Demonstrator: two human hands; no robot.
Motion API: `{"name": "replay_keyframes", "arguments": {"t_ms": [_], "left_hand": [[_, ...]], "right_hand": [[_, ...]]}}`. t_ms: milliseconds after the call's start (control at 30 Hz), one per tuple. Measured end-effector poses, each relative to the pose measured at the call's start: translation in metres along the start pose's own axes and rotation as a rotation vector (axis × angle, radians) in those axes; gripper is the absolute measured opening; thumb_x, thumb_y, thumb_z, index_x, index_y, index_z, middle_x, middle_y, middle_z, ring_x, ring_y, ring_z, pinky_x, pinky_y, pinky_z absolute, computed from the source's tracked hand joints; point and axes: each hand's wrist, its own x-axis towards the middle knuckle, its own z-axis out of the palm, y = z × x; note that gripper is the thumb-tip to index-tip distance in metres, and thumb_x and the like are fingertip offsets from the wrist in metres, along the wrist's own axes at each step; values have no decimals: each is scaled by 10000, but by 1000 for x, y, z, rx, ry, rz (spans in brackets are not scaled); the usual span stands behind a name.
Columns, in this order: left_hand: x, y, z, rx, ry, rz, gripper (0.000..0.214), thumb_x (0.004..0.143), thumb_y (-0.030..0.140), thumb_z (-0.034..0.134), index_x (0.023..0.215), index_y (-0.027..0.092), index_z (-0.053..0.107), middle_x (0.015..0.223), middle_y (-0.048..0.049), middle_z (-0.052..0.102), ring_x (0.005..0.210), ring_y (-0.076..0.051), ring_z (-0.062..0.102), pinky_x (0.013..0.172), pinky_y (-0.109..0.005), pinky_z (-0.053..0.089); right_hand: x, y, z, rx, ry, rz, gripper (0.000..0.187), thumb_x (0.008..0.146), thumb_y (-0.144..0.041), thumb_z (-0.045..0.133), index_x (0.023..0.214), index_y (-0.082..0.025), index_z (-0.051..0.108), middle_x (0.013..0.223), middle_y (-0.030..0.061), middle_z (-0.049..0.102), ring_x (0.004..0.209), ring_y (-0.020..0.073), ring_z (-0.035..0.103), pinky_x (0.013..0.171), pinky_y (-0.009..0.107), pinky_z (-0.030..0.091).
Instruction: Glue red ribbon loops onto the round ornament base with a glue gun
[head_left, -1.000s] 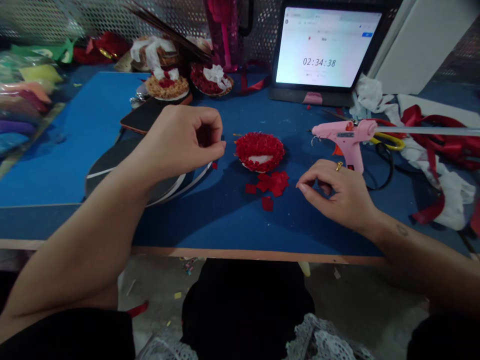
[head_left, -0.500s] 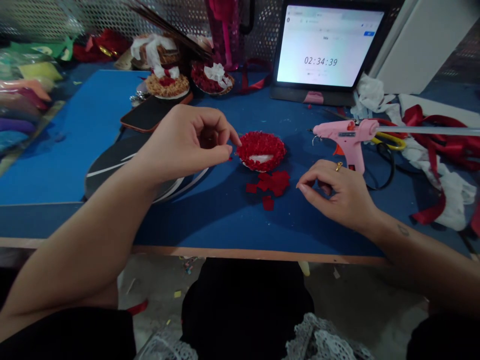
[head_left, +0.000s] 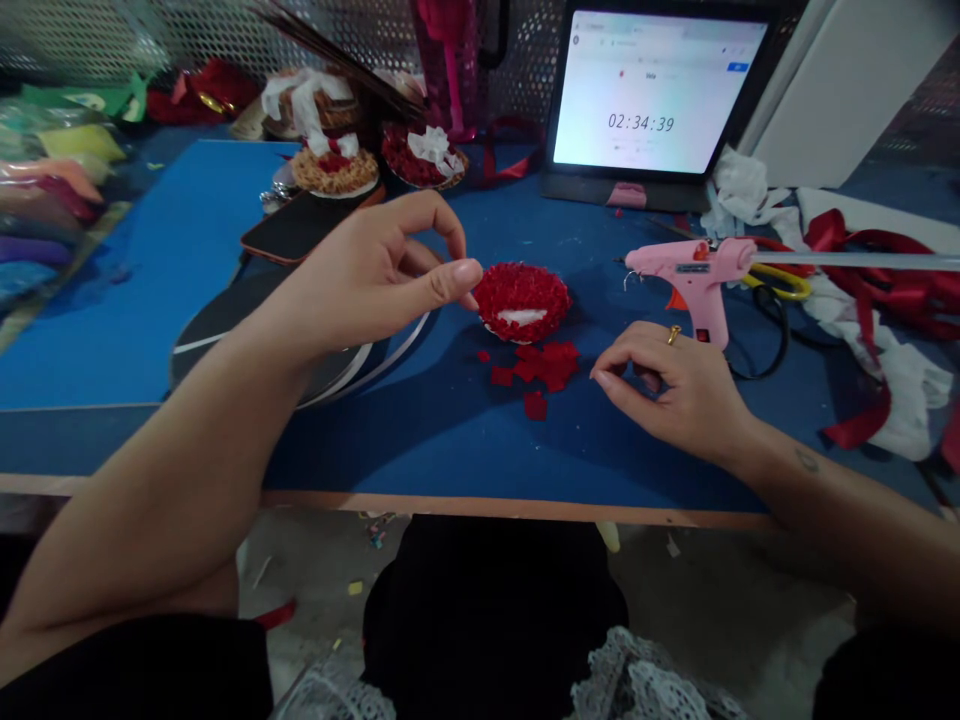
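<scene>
A round disc covered in red crinkled petals (head_left: 523, 297), with a white bare patch at its front, lies on the blue table (head_left: 420, 430). My left hand (head_left: 375, 272) hovers just left of it, thumb tip almost at its rim, index finger arched up and apart from the thumb, nothing visible between them. A small heap of red paper squares (head_left: 541, 366) lies in front of the disc, with one tiny red bit (head_left: 483, 355) to its left. My right hand (head_left: 675, 392), wearing a ring, rests on the table right of the heap with its fingers curled in.
A pink glue gun (head_left: 694, 275) stands behind my right hand, with yellow-handled scissors (head_left: 780, 283) and red and white ribbons (head_left: 885, 300) beyond. A tablet (head_left: 652, 95) shows a timer. A phone (head_left: 300, 225), finished decorated discs (head_left: 334, 170) and a dark ribbon reel (head_left: 225, 320) sit at left.
My left hand moved right to the disc and opened its pinch. A tiny red bit now lies on the table left of the heap. The right hand stayed put.
</scene>
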Motion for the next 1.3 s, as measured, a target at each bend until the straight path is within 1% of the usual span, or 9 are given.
{"name": "replay_keyframes", "arguments": {"t_ms": [100, 167, 233, 467, 600, 900, 1100, 1200, 1300], "left_hand": [[-2, 9, 0, 115, 272, -122, 285, 941, 426, 596, 863, 152, 588, 695, 98, 606, 616, 13, 497, 532, -148, 432], [-3, 13, -1, 283, 525, -42, 264, 926, 318, 626, 760, 128, 546, 694, 132, 527, 640, 37, 456, 538, -169, 400], [-4, 14, -1, 372, 627, 13, 262, 894, 208, 641, 706, 90, 503, 690, 145, 477, 666, 55, 438, 547, -184, 373], [2, 11, 8, -154, 433, -155, 238, 845, 209, 596, 669, 136, 452, 597, 192, 502, 547, 63, 436, 469, -79, 385], [3, 12, 12, -409, 406, -236, 196, 800, 171, 567, 637, 225, 472, 533, 153, 542, 451, 1, 477, 310, -159, 310], [-6, 1, 5, -449, 216, -397, 131, 834, 465, 555, 907, 378, 620, 650, 49, 614, 568, -116, 439, 411, -307, 376], [-8, -13, 7, -585, 117, -110, 103, 908, 358, 495, 979, 311, 553, 774, 113, 624, 580, -60, 416, 456, -267, 359], [-5, -12, 4, -625, 153, 64, 110, 941, 251, 429, 991, 283, 521, 842, 158, 634, 598, -29, 444, 472, -257, 342], [-1, -7, -6, -671, 246, 93, 113, 896, 161, 430, 894, 222, 526, 839, 162, 680, 593, -11, 527, 450, -262, 322]], "right_hand": [[1, -1, 0, 8, 3, -8, 62, 862, -185, 592, 813, -204, 624, 759, -5, 625, 549, 91, 462, 537, 246, 378], [1, -1, 0, 12, 4, -6, 57, 859, -183, 595, 815, -205, 624, 760, -5, 626, 550, 91, 462, 536, 245, 378], [1, -1, 0, 13, -3, -2, 56, 857, -182, 595, 816, -206, 624, 761, -5, 628, 551, 92, 464, 532, 245, 377], [1, -1, 0, 16, -13, -2, 54, 857, -179, 599, 819, -197, 632, 766, -7, 625, 553, 87, 458, 539, 239, 372], [1, -1, 0, 19, -35, 10, 63, 865, -187, 587, 827, -191, 637, 772, -3, 626, 559, 89, 461, 547, 236, 370], [13, -3, -3, 174, -15, 92, 110, 875, -266, 610, 868, -177, 673, 719, -18, 597, 508, 71, 385, 516, 233, 321], [67, -35, 2, 344, -164, 85, 251, 858, -390, 661, 950, -161, 707, 712, -15, 621, 579, 81, 459, 573, 234, 317], [86, -55, 16, 302, -307, 38, 302, 851, -419, 673, 1015, -168, 702, 761, -6, 640, 671, 108, 534, 606, 239, 317], [88, -76, 32, 132, -395, -102, 315, 851, -448, 666, 1046, -202, 695, 852, 9, 663, 751, 145, 576, 587, 255, 276]]}}
